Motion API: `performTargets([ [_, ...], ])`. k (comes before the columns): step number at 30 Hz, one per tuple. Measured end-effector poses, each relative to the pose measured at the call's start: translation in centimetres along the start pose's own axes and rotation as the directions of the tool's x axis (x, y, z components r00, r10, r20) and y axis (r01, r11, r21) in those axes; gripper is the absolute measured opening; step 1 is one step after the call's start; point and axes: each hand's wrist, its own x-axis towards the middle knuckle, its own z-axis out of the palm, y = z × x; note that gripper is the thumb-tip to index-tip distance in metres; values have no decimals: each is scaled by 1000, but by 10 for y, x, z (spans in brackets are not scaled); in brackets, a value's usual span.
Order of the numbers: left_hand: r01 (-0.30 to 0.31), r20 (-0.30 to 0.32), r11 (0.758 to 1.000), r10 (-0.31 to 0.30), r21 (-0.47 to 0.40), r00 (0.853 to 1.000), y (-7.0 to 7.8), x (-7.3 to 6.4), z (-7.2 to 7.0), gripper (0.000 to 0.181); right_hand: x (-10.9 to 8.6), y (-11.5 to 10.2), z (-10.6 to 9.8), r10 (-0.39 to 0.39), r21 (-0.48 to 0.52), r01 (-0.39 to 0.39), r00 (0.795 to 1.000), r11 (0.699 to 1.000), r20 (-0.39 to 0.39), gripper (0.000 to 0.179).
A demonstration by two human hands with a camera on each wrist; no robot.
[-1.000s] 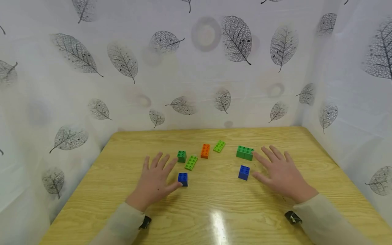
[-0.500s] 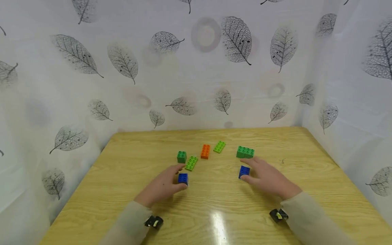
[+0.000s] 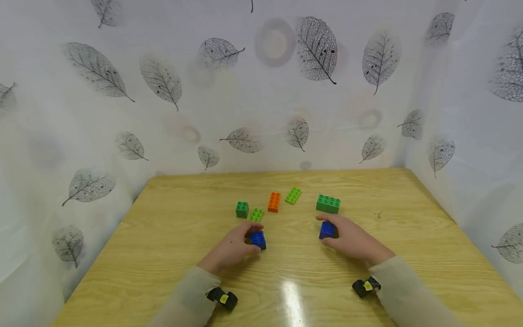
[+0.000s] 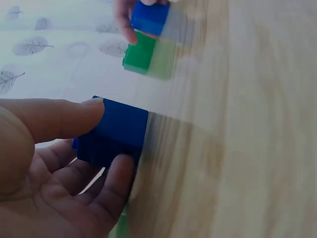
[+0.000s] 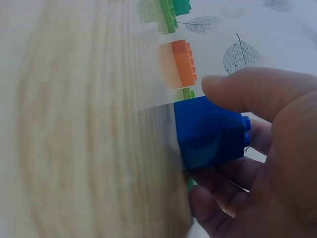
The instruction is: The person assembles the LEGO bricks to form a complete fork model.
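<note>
Gripping blue brick, left hand

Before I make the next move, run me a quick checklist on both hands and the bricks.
1. Left hand grips left blue block: ok.
2. Right hand curled around right blue block: ok.
3. Studs up on both blue blocks: ok.
4. Left hand free of the nearer lime plate: cannot tell; it partly hides the plate in the head view.
5. Orange brick apart from both hands: ok.

free table between left blue block and right blue block, orange brick an obstacle beyond
</note>
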Motion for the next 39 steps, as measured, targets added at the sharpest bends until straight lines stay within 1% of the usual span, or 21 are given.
performTargets([
  [3,2,4,998,-2,-63,1000,-4,3,3,53,1,8,3,24,92,-24,1000,995,-2,60],
  [7,11,1,993,-11,-118,1000,-9,4,5,47,1,14,4,32,171,-30,999,985,-9,50],
  [11,2,2,995,-1,-99,1000,-7,4,6,43,2,12,2,23,183,-19,999,983,-23,45],
  [17,-20,7,998,21,-61,1000,1,3,9,42,7,8,2,1,183,10,998,983,-59,42],
  [20,-24,30,996,26,-81,999,2,1,15,41,6,10,5,0,184,10,999,983,-52,42],
  [24,-30,58,995,36,-100,998,3,-3,23,40,2,10,9,27,198,-17,999,980,-46,42],
  [28,-34,40,996,38,-87,999,4,-6,28,41,0,4,12,11,230,0,999,973,-44,46],
  [33,-39,38,992,44,-116,998,8,0,32,49,1,-7,15,10,245,2,999,969,-50,49],
  [35,-45,43,989,52,-140,998,9,1,36,51,0,-13,18,-5,245,14,999,969,-37,49],
  [39,-51,34,984,58,-171,998,8,-1,41,46,-4,-27,28,-66,259,64,998,964,-2,49],
])
